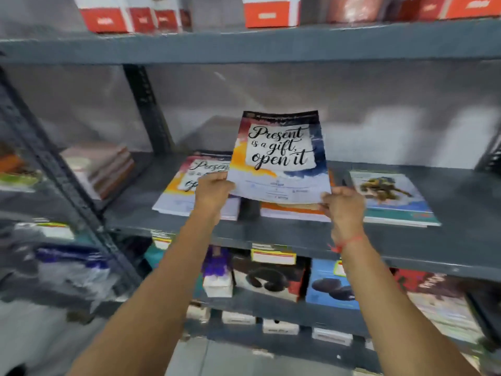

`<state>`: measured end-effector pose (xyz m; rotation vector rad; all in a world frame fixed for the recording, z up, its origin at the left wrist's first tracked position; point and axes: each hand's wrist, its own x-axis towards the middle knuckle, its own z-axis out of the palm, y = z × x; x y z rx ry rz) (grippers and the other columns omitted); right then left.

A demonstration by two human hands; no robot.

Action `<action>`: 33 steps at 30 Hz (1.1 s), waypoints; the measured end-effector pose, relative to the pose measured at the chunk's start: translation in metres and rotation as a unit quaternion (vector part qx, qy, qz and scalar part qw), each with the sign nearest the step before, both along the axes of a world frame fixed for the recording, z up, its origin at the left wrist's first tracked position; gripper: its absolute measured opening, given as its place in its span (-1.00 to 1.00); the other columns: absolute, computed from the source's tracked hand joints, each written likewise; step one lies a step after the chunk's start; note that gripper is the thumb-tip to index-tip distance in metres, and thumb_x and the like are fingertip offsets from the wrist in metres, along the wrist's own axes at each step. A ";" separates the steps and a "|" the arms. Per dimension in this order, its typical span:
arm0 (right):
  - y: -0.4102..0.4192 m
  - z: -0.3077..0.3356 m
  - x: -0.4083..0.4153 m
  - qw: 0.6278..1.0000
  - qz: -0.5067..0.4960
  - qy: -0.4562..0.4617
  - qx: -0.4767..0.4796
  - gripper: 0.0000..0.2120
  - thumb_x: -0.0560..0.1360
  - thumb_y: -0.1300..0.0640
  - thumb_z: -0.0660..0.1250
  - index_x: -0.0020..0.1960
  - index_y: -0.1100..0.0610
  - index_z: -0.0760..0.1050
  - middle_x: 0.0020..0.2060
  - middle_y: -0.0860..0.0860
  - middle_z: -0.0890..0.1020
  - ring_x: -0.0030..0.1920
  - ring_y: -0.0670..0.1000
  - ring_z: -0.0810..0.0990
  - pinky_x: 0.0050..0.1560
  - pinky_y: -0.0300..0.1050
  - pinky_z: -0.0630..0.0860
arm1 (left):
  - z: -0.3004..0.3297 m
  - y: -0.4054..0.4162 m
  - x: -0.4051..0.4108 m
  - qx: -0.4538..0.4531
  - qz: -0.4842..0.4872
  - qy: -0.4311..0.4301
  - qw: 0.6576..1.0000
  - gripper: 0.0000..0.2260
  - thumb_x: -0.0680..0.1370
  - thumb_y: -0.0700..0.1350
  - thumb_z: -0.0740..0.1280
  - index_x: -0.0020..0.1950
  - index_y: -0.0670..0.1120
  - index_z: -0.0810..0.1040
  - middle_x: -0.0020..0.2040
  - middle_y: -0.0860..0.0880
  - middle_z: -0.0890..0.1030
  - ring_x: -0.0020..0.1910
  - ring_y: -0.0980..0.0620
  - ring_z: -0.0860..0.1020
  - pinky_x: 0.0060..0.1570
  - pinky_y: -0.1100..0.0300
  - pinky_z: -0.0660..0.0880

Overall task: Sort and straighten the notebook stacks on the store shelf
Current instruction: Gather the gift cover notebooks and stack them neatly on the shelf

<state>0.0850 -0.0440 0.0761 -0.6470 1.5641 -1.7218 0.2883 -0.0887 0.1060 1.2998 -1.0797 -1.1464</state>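
I hold a notebook [280, 153] with the cover words "Present is a gift, open it" tilted up above the grey metal shelf [271, 234]. My left hand [214, 192] grips its lower left corner and my right hand [344, 204] grips its lower right corner. Flat on the shelf to the left lies a stack with the same cover [189, 185]. Under the held notebook sits a stack with an orange cover [292, 210], mostly hidden. To the right lies a stack with a teal cover and a yellow-green figure [390, 196].
A pile of pinkish books [100, 169] sits at the shelf's far left, beside a dark slotted upright [149, 109]. Red and white boxes [268, 12] fill the shelf above. Boxed goods with price tags [271, 275] stand on the shelf below.
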 end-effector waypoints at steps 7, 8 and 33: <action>-0.043 -0.027 0.135 0.998 0.042 -0.025 0.045 -0.80 0.46 0.43 0.23 -0.26 0.19 0.40 -0.29 0.05 0.48 -0.40 -0.02 0.43 -0.30 -0.21 0.47 | -0.021 -0.043 0.132 0.011 0.027 -0.065 0.997 -0.79 0.43 -0.46 0.27 0.04 -0.32 0.53 -0.04 -0.10 0.47 -0.04 -0.01 0.43 -0.16 0.31 0.41; -0.046 -0.029 0.144 0.997 0.043 -0.025 0.053 -0.86 0.46 0.42 0.23 -0.18 0.22 0.41 -0.28 0.05 0.48 -0.39 -0.03 0.44 -0.29 -0.21 0.48 | -0.025 -0.049 0.142 0.015 0.018 -0.082 0.996 -0.81 0.43 -0.45 0.28 -0.02 -0.28 0.56 -0.09 -0.06 0.49 -0.12 -0.01 0.45 -0.28 0.40 0.42; -0.075 -0.069 0.181 0.984 0.139 0.071 0.088 -0.48 0.58 -0.12 -0.03 0.50 -0.03 0.04 0.52 -0.06 0.11 0.51 -0.02 0.08 0.47 -0.01 0.03 | -0.100 -0.084 0.179 0.066 -0.062 -0.008 0.996 -0.58 0.58 0.11 0.02 0.44 0.07 0.22 0.49 0.04 0.24 0.48 0.03 0.17 0.46 0.05 0.06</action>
